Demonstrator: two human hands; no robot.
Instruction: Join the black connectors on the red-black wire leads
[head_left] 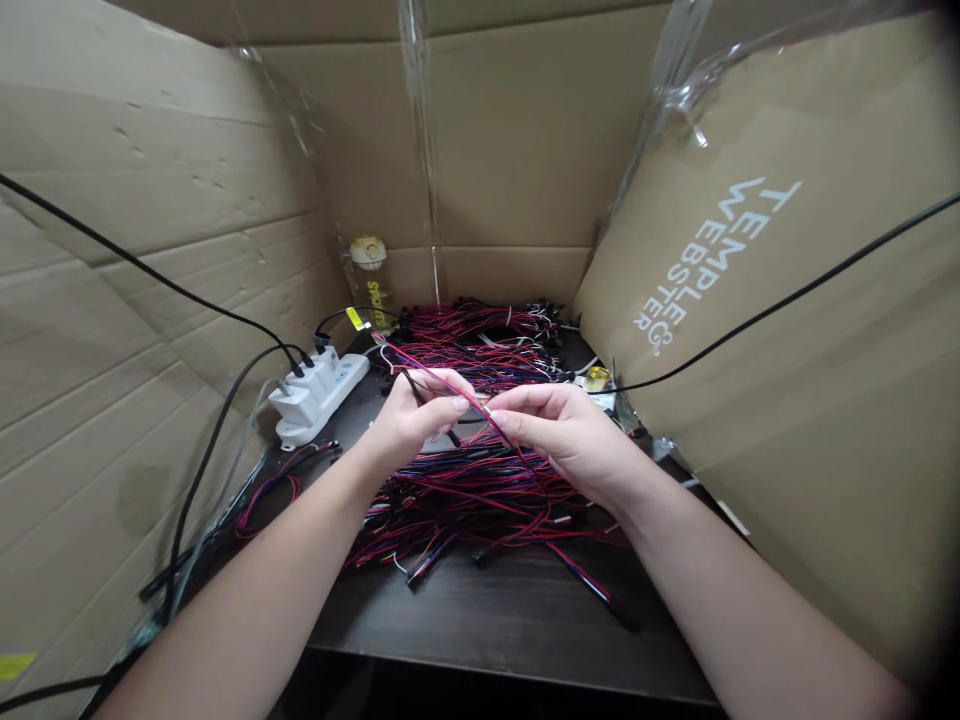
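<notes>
A thin bundle of red, blue and black wires (414,358) runs slantwise between my hands. My left hand (414,418) is closed on it, thumb against fingers. With a pinch of thumb and fingertips, my right hand (564,428) grips the same bundle at a small pale piece (486,409), too small to make out. The bundle's far end rises past my left hand towards a yellow tag (355,319). Below my hands lies a heap of similar wires (457,490) with black connectors. Another heap of wires (476,325) lies behind them.
Cardboard walls (510,150) enclose the dark table (450,620) at the back and both sides. A white power strip (322,392) with plugged-in cables stands left. Black cables (787,300) cross both sides. A clear bottle (370,280) stands in the back left corner.
</notes>
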